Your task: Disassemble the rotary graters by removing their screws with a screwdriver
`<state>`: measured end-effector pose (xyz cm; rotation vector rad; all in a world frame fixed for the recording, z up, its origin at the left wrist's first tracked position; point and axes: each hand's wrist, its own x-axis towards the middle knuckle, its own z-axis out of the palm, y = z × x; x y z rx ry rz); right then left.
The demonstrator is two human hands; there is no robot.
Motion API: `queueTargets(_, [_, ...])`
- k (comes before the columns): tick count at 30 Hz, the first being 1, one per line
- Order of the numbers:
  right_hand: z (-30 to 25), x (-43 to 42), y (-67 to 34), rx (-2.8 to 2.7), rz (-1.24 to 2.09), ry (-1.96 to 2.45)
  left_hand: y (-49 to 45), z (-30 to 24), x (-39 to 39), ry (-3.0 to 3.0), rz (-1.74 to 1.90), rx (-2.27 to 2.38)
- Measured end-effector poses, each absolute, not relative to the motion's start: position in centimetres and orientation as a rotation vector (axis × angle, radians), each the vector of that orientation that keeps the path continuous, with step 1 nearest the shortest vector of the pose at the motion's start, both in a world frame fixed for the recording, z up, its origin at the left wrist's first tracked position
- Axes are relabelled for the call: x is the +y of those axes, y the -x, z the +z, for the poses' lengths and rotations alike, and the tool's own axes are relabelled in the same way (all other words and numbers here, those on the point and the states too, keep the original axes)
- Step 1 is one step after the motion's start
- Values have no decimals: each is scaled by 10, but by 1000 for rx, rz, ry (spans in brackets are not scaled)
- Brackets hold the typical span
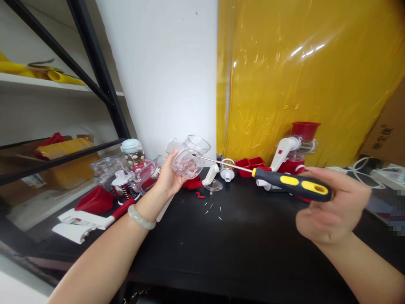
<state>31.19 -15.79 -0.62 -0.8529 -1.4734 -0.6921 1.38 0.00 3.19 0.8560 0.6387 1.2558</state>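
My left hand grips a clear plastic housing with round openings, held up above the black table. In my right hand is a screwdriver with a black and yellow handle, its shaft pointing left. The screwdriver's tip appears at the housing's round opening; whether it touches a screw there I cannot tell. On the table below lie several small screws and a small red piece. Behind them rest a red-and-white crank handle and a clear disc-shaped part.
An assembled rotary grater with a red hopper stands at the back right. Near it are red trays and a grater drum. Clear, red and white parts crowd the left, including a red hopper. A black-framed shelf rises there.
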Motion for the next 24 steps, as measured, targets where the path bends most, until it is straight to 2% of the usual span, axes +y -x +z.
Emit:
queueTargets(3, [0, -161, -307, -1421, -796, 904, -14, 32, -1, -847, 1264, 636])
queueTargets(7, [10, -152, -302, -1547, -747, 578, -14, 33, 0, -848, 1262, 644])
queueTargets(11, [7, -145, -302, -1508, -728, 439, -14, 32, 1, -859, 1262, 650])
queueTargets(18, [-1, -161, -305, -1371, -838, 991, -15, 28, 2, -865, 1234, 635])
queueTargets(24, [13, -157, -300, -1459, -712, 697, -15, 30, 2, -854, 1249, 648])
